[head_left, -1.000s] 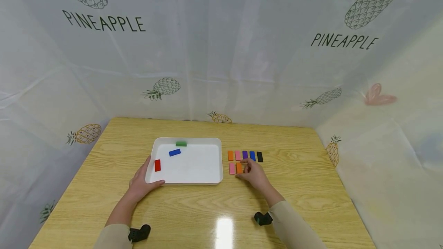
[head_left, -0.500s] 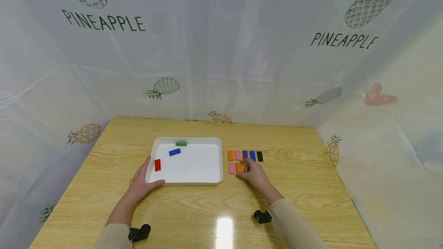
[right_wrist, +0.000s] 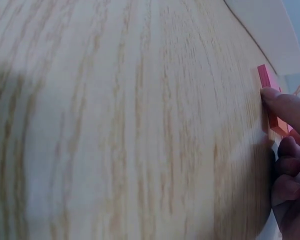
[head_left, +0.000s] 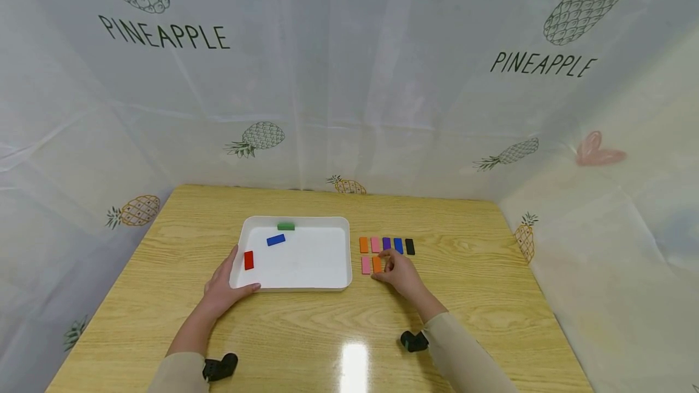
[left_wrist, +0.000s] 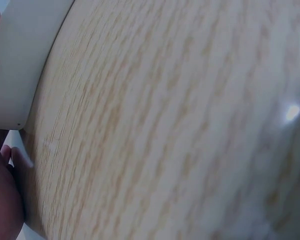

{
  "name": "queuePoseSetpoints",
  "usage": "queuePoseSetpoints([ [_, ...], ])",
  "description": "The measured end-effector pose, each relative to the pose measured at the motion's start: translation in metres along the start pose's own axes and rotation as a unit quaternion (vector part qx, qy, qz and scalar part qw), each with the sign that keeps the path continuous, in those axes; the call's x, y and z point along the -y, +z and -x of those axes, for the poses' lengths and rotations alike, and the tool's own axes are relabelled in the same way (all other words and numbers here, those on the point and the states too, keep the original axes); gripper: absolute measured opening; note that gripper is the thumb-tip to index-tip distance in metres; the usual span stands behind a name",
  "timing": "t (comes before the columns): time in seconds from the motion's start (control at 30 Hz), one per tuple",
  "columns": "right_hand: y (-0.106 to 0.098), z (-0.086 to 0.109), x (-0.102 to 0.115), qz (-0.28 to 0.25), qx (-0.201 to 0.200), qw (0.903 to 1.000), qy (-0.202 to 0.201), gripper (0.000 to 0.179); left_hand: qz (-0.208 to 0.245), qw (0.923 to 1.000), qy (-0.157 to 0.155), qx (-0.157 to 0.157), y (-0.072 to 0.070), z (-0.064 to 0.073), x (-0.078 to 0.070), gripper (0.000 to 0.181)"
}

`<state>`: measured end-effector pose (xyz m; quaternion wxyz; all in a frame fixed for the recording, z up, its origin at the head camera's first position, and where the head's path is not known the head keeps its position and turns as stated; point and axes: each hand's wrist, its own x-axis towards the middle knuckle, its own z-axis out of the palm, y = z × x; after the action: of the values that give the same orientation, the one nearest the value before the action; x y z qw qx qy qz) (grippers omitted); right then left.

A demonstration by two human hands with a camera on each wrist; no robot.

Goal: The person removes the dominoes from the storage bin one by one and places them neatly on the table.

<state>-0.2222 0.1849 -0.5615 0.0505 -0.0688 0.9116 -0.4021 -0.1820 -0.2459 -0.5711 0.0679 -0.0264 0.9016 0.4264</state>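
Observation:
A shallow white tray (head_left: 306, 268) lies on the table, holding a red block (head_left: 249, 260), a blue block (head_left: 275, 239) and a green block (head_left: 286, 226). My left hand (head_left: 219, 290) holds its front left corner, thumb along the front wall and fingers along the left side. To the right of the tray, my right hand (head_left: 405, 278) pinches a flat orange block (head_left: 377, 264) by its near and far ends. A pink block (head_left: 366, 265) lies just left of it. In the right wrist view the thumb (right_wrist: 285, 107) presses at the block's near end, beside the pink block (right_wrist: 264, 75).
Behind the right hand runs a row of blocks: orange (head_left: 363, 244), pink (head_left: 375, 244), purple (head_left: 386, 243), blue (head_left: 398, 245) and black (head_left: 410, 247). The wooden table (head_left: 306, 326) meets a pineapple-print curtain (head_left: 349, 77) at the back and sides.

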Motion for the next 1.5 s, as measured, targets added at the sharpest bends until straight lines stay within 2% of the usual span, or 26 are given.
queuePoseSetpoints([
  [0.27,-0.004,-0.001,0.019,-0.053,-0.005,0.9986,-0.005,0.046,0.0,1.0,0.002,-0.001,-0.002,0.001,0.0,0.119],
  [0.4,-0.001,-0.005,0.036,-0.073,-0.005,0.9969,-0.029,0.044,0.001,1.0,0.005,-0.004,-0.002,0.001,0.001,0.118],
  [0.67,0.015,-0.011,0.073,-0.123,0.03,0.9899,-0.064,0.047,0.005,1.0,0.001,-0.001,0.0,0.002,0.001,0.117],
  [1.03,0.043,-0.023,0.108,-0.113,0.059,0.9892,-0.072,0.044,0.0,1.0,0.0,0.0,-0.003,0.002,0.0,0.118],
  [1.27,0.065,-0.038,0.122,-0.118,0.076,0.9873,-0.075,0.044,-0.002,1.0,-0.002,0.002,-0.004,0.004,-0.002,0.119],
  [1.5,0.084,-0.049,0.136,-0.128,0.092,0.9857,-0.06,0.045,-0.001,1.0,-0.008,0.005,-0.003,0.004,-0.004,0.119],
])
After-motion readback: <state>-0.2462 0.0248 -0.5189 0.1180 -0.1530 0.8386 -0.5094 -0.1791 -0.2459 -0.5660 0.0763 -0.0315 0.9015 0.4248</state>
